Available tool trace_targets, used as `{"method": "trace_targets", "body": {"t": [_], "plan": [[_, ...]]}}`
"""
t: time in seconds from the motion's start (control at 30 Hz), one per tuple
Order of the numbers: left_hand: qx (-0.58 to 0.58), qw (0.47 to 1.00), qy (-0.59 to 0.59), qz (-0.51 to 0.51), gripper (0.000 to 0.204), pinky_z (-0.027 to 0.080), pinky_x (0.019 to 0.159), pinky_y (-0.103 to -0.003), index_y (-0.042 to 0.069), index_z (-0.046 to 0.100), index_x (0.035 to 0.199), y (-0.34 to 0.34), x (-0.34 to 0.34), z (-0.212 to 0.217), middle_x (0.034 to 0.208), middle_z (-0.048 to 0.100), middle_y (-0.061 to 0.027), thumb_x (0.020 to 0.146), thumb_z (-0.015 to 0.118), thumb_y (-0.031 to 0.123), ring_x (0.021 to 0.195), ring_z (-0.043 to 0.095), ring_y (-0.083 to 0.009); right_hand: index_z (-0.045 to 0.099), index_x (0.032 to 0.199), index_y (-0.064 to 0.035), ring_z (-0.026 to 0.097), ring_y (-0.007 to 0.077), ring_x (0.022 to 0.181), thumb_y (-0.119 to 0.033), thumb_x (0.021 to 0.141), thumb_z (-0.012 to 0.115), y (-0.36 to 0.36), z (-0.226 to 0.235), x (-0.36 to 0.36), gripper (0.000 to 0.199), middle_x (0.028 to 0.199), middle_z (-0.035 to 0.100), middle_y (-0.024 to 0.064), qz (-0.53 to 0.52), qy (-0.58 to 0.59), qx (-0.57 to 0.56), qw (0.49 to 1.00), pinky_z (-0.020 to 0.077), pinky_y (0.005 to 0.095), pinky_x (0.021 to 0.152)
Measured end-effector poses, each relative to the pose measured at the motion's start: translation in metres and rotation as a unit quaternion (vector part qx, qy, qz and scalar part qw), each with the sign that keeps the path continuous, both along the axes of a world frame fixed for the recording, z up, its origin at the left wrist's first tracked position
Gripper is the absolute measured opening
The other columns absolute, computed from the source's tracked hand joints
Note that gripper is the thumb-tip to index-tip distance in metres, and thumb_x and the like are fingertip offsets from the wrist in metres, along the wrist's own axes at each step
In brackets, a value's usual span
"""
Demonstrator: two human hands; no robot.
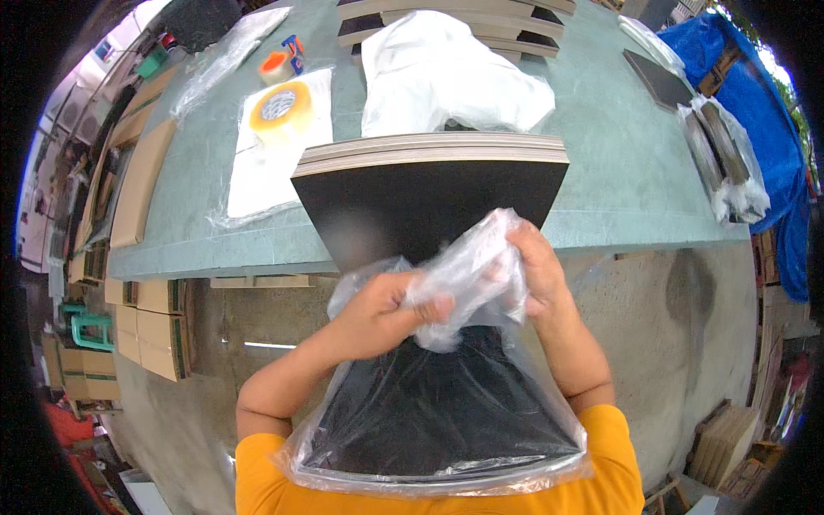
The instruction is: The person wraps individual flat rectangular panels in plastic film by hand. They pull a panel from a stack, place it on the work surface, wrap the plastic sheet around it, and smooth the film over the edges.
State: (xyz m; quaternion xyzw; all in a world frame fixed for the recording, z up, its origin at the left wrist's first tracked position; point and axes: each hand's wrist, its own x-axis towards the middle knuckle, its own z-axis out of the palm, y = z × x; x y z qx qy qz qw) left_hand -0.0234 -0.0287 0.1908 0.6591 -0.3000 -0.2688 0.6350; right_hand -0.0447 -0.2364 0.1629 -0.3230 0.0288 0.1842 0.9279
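Note:
Bunched clear plastic [472, 266] is gathered between my two hands, in front of a stack of black boards [403, 193] with pale edges that stands at the table's near edge. My left hand [382, 313] is closed on the plastic from the left, thumb on top. On the right, my right hand [541, 266] grips the same bunch with bent fingers. Below the hands, close against my orange shirt, a black panel [438, 412] shows inside clear plastic. Whether it is joined to the upright boards is hidden by the plastic and my hands.
On the green table [618, 163] lie a crumpled white plastic sheet [446, 73], a yellow tape roll [283, 112] on a white packet, and a tape dispenser [279, 64]. More boards [541, 26] are stacked behind. Wrapped pieces [725, 163] lie right; cartons [154, 322] stand left.

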Motion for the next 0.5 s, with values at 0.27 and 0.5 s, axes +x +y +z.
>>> {"method": "trace_targets", "body": {"t": [0.27, 0.5], "plan": [[0.050, 0.981, 0.031, -0.187, 0.014, 0.045, 0.062, -0.028, 0.002, 0.058, 0.084, 0.023, 0.023, 0.005, 0.075, 0.059, -0.0029, 0.081, 0.054, 0.015, 0.066, 0.054, -0.0120, 0.060, 0.081, 0.0046, 0.057, 0.0181, 0.075, -0.015, 0.074, 0.060, -0.005, 0.028, -0.007, 0.021, 0.076, 0.060, 0.0117, 0.227, -0.246, -0.017, 0.942, 0.0441, 0.0299, 0.070], [-0.135, 0.927, -0.070, -0.341, 0.020, 0.047, 0.055, -0.035, -0.001, 0.060, 0.080, 0.039, 0.025, 0.028, 0.066, 0.060, -0.0156, 0.080, 0.053, 0.017, 0.064, 0.060, -0.0301, 0.060, 0.077, 0.0013, 0.059, 0.0266, 0.067, -0.042, 0.079, 0.051, 0.002, 0.014, -0.017, 0.044, 0.066, 0.059, 0.0154, 0.517, -0.389, -0.561, 0.517, 0.0462, 0.0349, 0.062]]}}
